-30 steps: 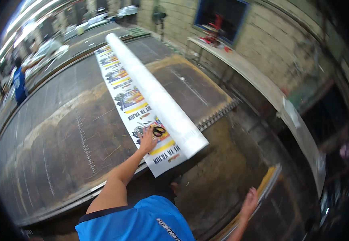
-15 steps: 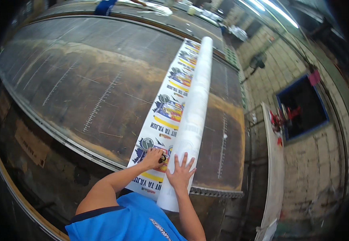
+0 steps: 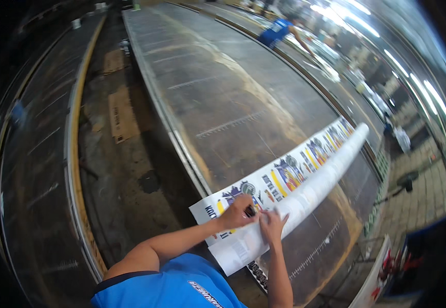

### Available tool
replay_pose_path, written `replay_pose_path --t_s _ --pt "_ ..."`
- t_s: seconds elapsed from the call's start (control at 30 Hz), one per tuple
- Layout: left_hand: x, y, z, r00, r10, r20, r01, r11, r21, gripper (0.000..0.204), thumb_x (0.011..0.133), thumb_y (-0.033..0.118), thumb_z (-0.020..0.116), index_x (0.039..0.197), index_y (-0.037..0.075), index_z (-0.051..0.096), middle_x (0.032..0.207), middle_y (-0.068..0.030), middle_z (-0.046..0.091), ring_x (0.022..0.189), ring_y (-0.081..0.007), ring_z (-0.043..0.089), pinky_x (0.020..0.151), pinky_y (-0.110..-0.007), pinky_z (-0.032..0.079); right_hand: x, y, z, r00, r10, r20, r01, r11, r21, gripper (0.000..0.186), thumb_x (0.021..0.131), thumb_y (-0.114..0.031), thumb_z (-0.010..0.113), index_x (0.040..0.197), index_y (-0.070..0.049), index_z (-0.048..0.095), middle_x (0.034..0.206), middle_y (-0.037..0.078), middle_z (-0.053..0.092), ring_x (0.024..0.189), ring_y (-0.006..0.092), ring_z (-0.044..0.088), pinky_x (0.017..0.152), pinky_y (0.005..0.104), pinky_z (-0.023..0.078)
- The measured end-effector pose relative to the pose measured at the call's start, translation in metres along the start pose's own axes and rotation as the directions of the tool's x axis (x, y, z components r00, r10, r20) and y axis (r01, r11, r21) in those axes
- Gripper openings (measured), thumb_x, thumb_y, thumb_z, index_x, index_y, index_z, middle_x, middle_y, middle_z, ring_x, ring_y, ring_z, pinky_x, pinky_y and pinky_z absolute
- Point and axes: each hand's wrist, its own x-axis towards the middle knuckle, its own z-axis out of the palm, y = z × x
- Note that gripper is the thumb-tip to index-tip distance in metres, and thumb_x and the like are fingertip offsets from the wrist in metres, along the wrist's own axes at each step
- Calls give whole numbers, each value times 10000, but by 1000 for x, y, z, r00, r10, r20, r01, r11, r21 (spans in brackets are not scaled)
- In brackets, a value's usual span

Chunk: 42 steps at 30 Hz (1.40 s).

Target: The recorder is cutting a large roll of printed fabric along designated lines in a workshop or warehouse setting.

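Note:
A long white roll [image 3: 315, 190] of printed sheet lies across the table's near end. Its unrolled strip [image 3: 289, 174] shows repeated purple, yellow and red designs with dark lettering. My left hand [image 3: 235, 213] is over the printed strip, fingers curled round a small dark object [image 3: 250, 211] whose kind is mostly hidden. Close beside it, my right hand [image 3: 272, 226] has its fingertips drawn together at the roll's edge, seemingly pinching the sheet. At the near end a loose white flap [image 3: 238, 251] of the sheet hangs past the table edge.
The long dark table [image 3: 223, 102] has a metal rail [image 3: 182, 146] along its left side. Left of it run an aisle with flattened cardboard [image 3: 122, 113] and another long table [image 3: 38, 149]. A person in blue [image 3: 278, 32] leans over a farther table. A fan [image 3: 406, 179] stands at right.
My view has swung left. My right hand went from lying spread on the roll to fingertips together beside my left hand. The sheet's near end now hangs as a loose flap.

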Motion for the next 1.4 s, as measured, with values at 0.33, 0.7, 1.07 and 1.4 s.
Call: replay_pose_path --t_s 0.33,0.7,1.07,1.4 --pt "-136 154 45 993 121 -7 -121 993 -9 263 867 173 720 785 70 493 926 -67 597 992 -277 573 907 -400 405 -188 -76 -18 929 135 345 -225 -533 816 572 932 -288 656 1375 -16 418 1223 88 564 1072 164 587 907 320 505" --pt "-178 205 95 928 138 346 -167 984 56 129 909 174 645 935 51 619 1394 -172 437 1278 -372 408 1066 -470 318 -286 -34 -84 987 160 -9 62 -332 941 855 805 -187 765 1489 0 287 1255 68 501 940 136 569 796 248 480" --pt "-147 95 33 946 -292 -141 311 940 137 521 918 106 622 1360 -30 381 1337 -199 462 1274 -312 434 1090 -400 339 -392 26 -73 749 660 -62 94 -14 995 528 876 -118 724 1344 -39 494 914 72 686 769 141 665 643 243 507" --pt "-245 87 17 951 -208 228 33 803 596 829 716 25 635 1467 25 284 1505 -208 304 1430 -391 236 1186 -516 171 -378 36 -18 708 663 -243 130 215 968 463 1006 -275 564 1386 -66 403 777 43 566 742 141 582 697 266 462"
